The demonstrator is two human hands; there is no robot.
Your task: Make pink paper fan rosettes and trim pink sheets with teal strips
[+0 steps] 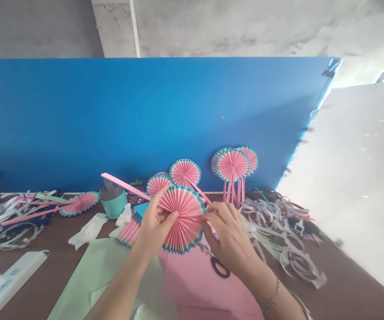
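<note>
A round pleated pink paper fan with a blue-and-cream rim is held upright before me. My left hand grips its left side, thumb on the front near the centre and fingers partly behind. At the right edge, my right hand pinches the fan with bent fingers; its fingertips are partly hidden. A long pink paper strip sticks out to the upper left behind the left hand. Scissors with dark handles lie under my right hand on pink paper. Pale green sheets spread beneath my left forearm.
Similar fans stand against the blue partition; another fan lies at left. A teal cup stands near crumpled tissue. Curled white strips heap at right. A white power strip sits front left.
</note>
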